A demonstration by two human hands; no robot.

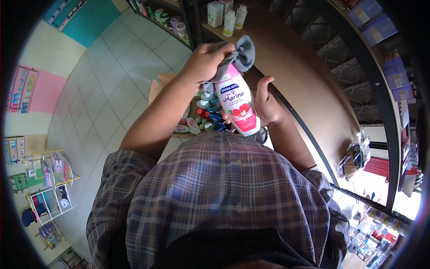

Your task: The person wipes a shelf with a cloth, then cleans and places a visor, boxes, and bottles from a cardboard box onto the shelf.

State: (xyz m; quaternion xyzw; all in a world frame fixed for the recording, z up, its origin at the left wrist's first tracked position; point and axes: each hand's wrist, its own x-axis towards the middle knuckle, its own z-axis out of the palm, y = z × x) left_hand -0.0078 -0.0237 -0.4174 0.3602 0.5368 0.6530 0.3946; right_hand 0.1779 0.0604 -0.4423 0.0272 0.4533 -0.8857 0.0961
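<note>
A white and pink lotion bottle (237,105) labelled Marina is tilted in front of my chest, its pink cap end pointing up and away. My right hand (268,105) holds it from the right side, with the thumb raised off it and fingertips showing at its left edge. My left hand (207,62) is closed around a grey cloth (244,54), which is bunched over the cap end and hides part of it. Beneath the bottle, several bottles and red-capped containers (204,112) stand in an open cardboard box (156,89).
A brown shelf board (295,85) runs along the right, with white bottles (229,23) and a small carton (215,14) at its far end. Jars (165,19) fill a lower shelf. Tiled floor (112,67) lies to the left, with a wire display rack (56,168) beyond.
</note>
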